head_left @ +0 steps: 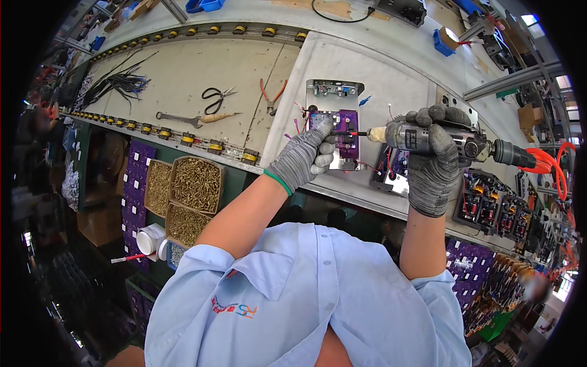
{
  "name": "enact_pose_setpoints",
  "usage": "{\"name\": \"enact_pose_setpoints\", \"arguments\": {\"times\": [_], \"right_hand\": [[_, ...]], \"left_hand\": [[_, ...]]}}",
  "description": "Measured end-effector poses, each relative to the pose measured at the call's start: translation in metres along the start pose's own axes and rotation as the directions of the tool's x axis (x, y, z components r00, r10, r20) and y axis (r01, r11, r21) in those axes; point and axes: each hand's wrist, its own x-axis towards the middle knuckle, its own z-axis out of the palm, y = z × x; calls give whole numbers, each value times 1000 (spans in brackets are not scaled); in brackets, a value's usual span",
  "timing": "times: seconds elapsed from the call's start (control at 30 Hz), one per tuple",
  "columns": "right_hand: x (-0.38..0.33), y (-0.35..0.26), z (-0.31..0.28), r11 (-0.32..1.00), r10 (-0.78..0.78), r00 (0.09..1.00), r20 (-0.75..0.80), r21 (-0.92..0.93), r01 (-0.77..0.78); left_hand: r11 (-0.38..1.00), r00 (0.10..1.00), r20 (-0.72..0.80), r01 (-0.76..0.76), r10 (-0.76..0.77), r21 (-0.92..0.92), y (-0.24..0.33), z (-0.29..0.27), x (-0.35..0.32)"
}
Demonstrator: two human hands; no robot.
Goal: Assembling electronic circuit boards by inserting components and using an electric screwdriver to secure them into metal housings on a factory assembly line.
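My right hand (435,156), in a grey knit glove, is wrapped round a pneumatic screwdriver (413,138) lying nearly level, its tip toward the left. The bit reaches the right side of a purple circuit board (348,131). My left hand (306,153), gloved with a green cuff, has its fingers bent and closed over the board's left part, gripping it; the fingertips are partly hidden. Beyond the board, touching or close to it, stands a metal plate with a green board (335,88). A similar unit (391,168) lies under the screwdriver.
Left on the bench are scissors (215,101), pliers (271,98), a wrench (177,118), an awl (221,117) and a cable bundle (119,82). Boxes of brass screws (195,183) stand lower left. A red coiled hose (544,162) trails right, above several finished-looking boards (495,205). Roller tracks (214,29) edge the bench.
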Motion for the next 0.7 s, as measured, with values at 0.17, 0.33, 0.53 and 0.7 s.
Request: {"name": "enact_pose_setpoints", "arguments": {"times": [0.17,0.33,0.53,0.7], "right_hand": [[-2,8,-7,998,-17,998,-52,-59,14],[-14,39,-30,975,57,990,-128,-206,-82],[-19,58,-20,899,57,986,-157,-422,-119],[-16,67,4,795,88,995,-35,-599,-91]], "left_hand": [[989,992,-119,49,-32,141,9,-20,15],[471,893,-92,-143,441,870,7,-70,37],[397,859,-128,-93,495,913,16,-82,41],[351,890,-155,-6,430,936,14,-96,36]]}}
